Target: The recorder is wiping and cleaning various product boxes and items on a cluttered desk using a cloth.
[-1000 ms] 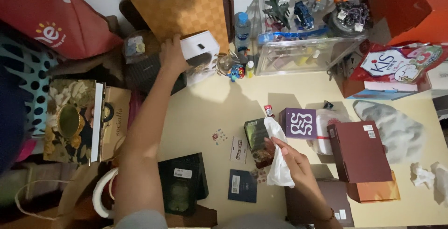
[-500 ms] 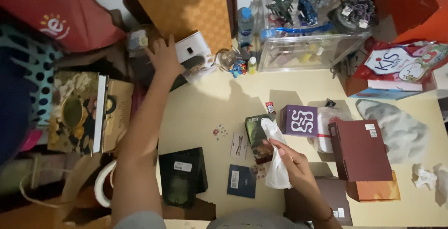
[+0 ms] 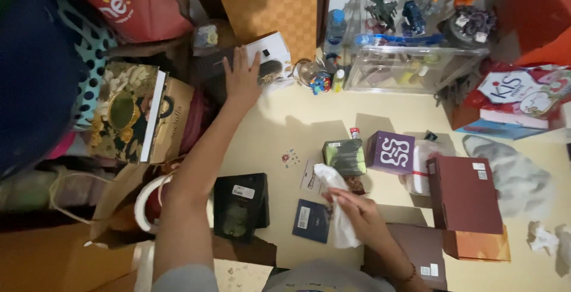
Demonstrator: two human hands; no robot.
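- Head view is showing the white box (image 3: pixel 270 54) sitting at the far left edge of the cream table (image 3: pixel 267 131), tilted, its long axis running up toward the orange checkered board (image 3: pixel 267 3) behind it.
- Left hand (image 3: pixel 241 77) is lying flat and spread against the box's near-left side, fingers pointing away from the person; the box is lying just beyond and right of the palm, touching it.
- Right hand (image 3: pixel 354 208) is staying well apart, close to the body, curled around a white cloth (image 3: pixel 336 208) that is hanging from its grip.
- Left arm is the nearer one to the box by far.
- Around the cloth, a green box (image 3: pixel 345 156), a purple box (image 3: pixel 391 152) and a maroon box (image 3: pixel 464 194) are resting on the table; a black case (image 3: pixel 239 205) is lying by the left forearm.
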